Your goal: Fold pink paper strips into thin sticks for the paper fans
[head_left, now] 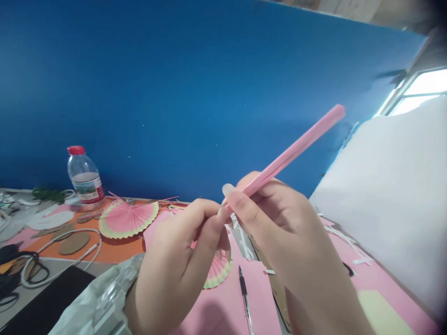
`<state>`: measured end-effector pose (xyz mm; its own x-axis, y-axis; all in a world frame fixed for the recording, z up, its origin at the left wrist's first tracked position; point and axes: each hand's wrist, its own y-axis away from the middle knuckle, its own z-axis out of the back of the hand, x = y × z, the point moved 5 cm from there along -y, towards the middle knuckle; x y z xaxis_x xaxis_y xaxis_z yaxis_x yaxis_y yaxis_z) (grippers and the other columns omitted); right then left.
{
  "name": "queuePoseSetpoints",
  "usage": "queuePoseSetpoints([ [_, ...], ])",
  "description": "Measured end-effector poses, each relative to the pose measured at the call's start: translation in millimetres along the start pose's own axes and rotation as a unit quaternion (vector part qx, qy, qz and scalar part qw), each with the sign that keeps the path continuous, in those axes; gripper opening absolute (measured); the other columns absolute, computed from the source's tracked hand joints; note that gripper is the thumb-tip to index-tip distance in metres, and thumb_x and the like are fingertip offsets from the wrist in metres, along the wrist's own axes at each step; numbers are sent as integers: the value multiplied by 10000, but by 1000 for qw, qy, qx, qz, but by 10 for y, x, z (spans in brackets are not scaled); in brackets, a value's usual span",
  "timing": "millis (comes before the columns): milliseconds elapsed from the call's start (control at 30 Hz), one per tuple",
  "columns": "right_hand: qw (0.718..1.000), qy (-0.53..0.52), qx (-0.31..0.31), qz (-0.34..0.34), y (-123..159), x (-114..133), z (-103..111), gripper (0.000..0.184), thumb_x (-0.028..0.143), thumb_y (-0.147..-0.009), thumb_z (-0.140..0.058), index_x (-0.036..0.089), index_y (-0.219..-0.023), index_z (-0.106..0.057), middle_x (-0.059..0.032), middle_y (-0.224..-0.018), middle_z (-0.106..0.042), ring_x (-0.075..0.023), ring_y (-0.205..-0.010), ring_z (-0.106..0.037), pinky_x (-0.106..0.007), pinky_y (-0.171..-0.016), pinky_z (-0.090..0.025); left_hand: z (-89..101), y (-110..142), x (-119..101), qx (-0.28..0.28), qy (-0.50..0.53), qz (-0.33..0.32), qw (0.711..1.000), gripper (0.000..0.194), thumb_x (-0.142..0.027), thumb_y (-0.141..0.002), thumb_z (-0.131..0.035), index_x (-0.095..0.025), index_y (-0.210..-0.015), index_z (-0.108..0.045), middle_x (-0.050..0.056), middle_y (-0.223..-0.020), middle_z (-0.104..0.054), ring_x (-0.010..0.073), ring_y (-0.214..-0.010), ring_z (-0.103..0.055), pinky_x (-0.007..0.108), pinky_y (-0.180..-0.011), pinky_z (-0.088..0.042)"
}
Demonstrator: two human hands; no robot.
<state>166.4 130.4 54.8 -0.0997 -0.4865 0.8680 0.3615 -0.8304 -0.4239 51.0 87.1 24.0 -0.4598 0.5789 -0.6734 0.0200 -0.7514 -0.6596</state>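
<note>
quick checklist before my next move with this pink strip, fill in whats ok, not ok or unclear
1. Right hand gripping the folded pink strip: ok, pinched between thumb and fingers.
2. Left hand at the strip's lower end: ok, thumb and finger meet there.
3. Lower end neatly folded: cannot tell, fingers cover it.
4. Area beneath the hands free of things: not ok, a pen lies on a pink sheet, and a partly hidden fan is there too.
5. Bottle upright with its red cap on: ok.
</note>
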Motion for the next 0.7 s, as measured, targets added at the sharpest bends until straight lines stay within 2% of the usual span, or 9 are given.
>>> queuePoseSetpoints([
  [300, 998, 27, -46, 44, 10, -20, 36, 316, 419, -899, -590, 212, -661, -600, 52, -645, -513, -57, -579, -505, -145, -491, -416, 15, -17, -9, -3, -8, -3, 1000, 238, -149, -974, -436, -214, -768, -536, -105, -613, -583, 18, -556, -556, 106, -585, -436],
  [500, 998, 28, -45, 25, 4, 7, 45, 318, 424, -893, -594, 203, -664, -592, 57, -608, -470, -48, -548, -449, -118, -502, -408, 17, -17, 26, -7, 25, 20, 999, 274, -228, -997, -418, -215, -751, -539, -104, -595, -588, 22, -537, -548, 126, -583, -434],
  [700, 999, 12, -47, -2, 6, -2, 10, 359, 431, -880, -605, 184, -623, -562, 56, -588, -486, -44, -528, -465, -118, -444, -385, 12, -40, 34, -8, 32, 33, 999, 294, -248, -991, -429, -208, -725, -547, -90, -592, -591, 37, -546, -555, 140, -572, -442],
])
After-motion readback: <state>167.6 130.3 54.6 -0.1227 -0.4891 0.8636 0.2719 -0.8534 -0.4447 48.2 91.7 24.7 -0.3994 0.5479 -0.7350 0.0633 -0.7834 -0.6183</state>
